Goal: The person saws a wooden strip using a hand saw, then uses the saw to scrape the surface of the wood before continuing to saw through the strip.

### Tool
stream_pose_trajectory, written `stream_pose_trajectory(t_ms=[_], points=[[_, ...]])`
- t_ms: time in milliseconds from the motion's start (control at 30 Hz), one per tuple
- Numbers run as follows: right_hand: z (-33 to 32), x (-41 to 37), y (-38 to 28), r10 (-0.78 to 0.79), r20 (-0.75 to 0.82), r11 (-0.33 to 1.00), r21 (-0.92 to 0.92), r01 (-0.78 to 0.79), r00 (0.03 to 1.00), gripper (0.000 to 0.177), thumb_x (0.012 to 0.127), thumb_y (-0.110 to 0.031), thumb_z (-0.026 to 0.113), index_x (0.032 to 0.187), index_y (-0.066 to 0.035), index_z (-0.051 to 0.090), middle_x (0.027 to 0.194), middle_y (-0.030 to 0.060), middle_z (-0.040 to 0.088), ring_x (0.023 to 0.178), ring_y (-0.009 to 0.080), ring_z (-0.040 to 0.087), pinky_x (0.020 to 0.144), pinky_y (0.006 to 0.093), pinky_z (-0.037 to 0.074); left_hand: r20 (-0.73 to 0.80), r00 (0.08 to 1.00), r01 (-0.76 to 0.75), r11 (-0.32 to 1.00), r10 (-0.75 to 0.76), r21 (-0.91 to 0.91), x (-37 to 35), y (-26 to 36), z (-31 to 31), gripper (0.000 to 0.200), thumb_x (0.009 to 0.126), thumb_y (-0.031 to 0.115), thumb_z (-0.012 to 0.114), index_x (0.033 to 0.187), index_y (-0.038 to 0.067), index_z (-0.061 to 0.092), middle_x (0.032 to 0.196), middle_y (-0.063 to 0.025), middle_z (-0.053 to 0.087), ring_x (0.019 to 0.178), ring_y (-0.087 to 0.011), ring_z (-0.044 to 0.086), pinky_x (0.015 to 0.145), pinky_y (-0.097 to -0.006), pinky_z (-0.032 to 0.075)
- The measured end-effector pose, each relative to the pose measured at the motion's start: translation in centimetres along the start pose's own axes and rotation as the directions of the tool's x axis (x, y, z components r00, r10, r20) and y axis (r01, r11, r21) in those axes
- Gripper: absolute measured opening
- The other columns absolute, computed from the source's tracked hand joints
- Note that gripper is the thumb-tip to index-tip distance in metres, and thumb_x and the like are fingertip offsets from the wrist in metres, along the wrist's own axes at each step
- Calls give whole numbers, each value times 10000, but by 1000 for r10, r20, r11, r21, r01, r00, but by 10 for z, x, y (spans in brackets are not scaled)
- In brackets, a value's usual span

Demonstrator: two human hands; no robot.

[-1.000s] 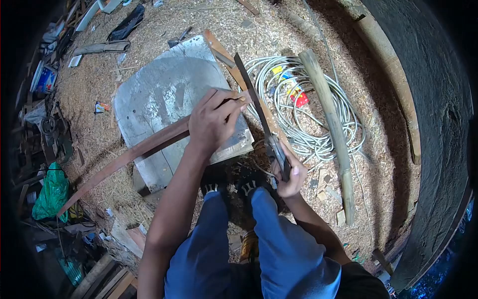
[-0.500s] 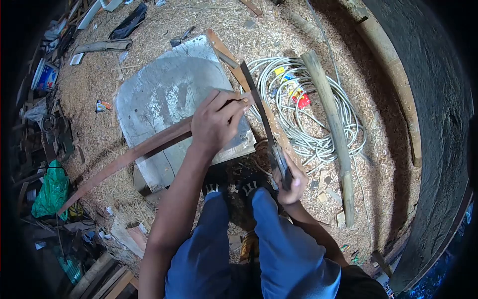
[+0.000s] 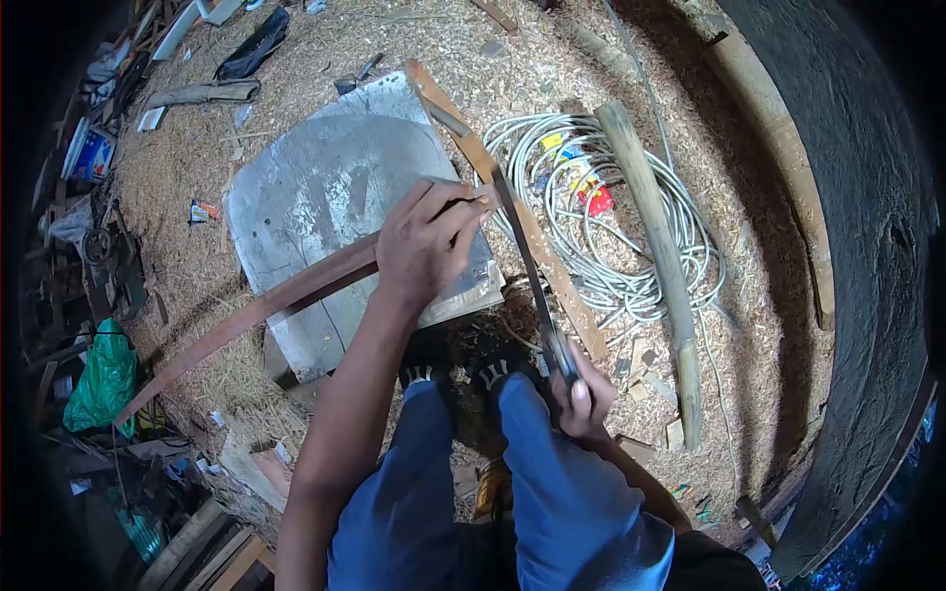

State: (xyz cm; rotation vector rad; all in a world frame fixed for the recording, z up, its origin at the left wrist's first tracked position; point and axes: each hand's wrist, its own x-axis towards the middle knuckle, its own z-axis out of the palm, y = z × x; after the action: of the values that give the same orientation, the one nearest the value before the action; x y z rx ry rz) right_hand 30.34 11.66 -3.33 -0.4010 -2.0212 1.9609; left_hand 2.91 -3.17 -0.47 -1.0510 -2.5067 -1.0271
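My left hand (image 3: 422, 239) is wrapped round a long reddish-brown wooden strip (image 3: 296, 294), pressing it across a worn grey-white board (image 3: 320, 177). The strip's short end juts past the board's right edge. In my right hand (image 3: 584, 396) is the handle of a handsaw (image 3: 527, 261), its narrow dark blade running up to the strip's end just beyond my left fingers. The blade meets the wood there; how deep it sits cannot be made out. Behind the blade, a flat brown plank (image 3: 552, 266) lies on the ground.
A coil of pale cable (image 3: 631, 286) lies to the right, with a wooden pole (image 3: 650, 231) across it. Wood shavings cover the ground. A green plastic bag (image 3: 101, 379) and scrap pile up at left. A dark hammer-like tool (image 3: 358, 75) rests beyond the board.
My right hand has drawn the saw back toward my body, so less blade shows past the strip. My left hand and the strip stay nearly still.
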Motion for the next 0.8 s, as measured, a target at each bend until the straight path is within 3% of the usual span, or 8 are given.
stream_pose_trajectory(t_ms=[100,233,300,367,433,533,700,800], points=[[-3,-11,-2,7,-46,998,56,-4,999,616,1049,-325,473,1419,168,483,540,18,476,462,67,381,476,259,330,4,1000,2,1000,-2,-7,0,3,-1,81,793,75,790,868,84,762,986,-38,718,891,-238,660,776,-344,541],[15,31,2,11,14,995,-100,-10,1000,541,1055,-250,446,1429,138,495,565,1,462,492,64,368,488,261,312,-6,1000,-8,1000,8,10,0,0,1,72,796,78,790,860,81,756,978,-37,717,888,-236,661,770,-344,542],[19,35,8,81,-54,995,70,-77,995,521,1005,-212,499,1411,112,542,673,12,560,543,57,446,508,235,352,-1,1000,-1,1000,1,6,-1,1,0,70,798,78,788,860,80,756,980,-36,717,888,-236,661,770,-346,542],[7,17,5,82,-24,994,77,-80,996,519,1005,-212,489,1409,110,544,666,21,565,544,63,460,508,241,360,-6,1000,-2,1000,2,1,0,0,0,68,800,78,787,860,80,755,981,-36,716,887,-237,661,771,-348,542],[-4,-9,8,-42,-7,998,-37,42,999,520,1002,-204,478,1403,122,541,667,40,577,539,71,474,508,251,371,-13,1000,12,1000,-12,-7,-1,0,2,63,803,76,784,858,82,755,980,-32,716,886,-238,660,772,-351,543],[-8,-8,6,29,16,1000,-3,-29,999,511,999,-177,457,1392,139,539,678,52,591,538,77,486,511,259,384,16,1000,9,1000,-9,7,0,1,1,119,812,71,761,923,112,770,955,-17,693,898,-223,654,767,-346,542],[11,37,3,96,1,994,58,-96,995,511,1015,-190,443,1419,110,533,702,47,612,530,64,445,510,241,345,-2,1000,6,1000,-6,-7,-1,3,2,106,805,68,775,905,100,767,966,-25,706,894,-229,657,770,-347,543],[7,18,-3,73,-3,996,54,-73,997,509,1023,-196,443,1411,119,533,700,41,616,532,61,436,511,243,349,-8,1000,-3,1000,3,-16,0,1,1,89,799,62,785,883,84,763,979,-35,716,886,-237,660,774,-347,543]])
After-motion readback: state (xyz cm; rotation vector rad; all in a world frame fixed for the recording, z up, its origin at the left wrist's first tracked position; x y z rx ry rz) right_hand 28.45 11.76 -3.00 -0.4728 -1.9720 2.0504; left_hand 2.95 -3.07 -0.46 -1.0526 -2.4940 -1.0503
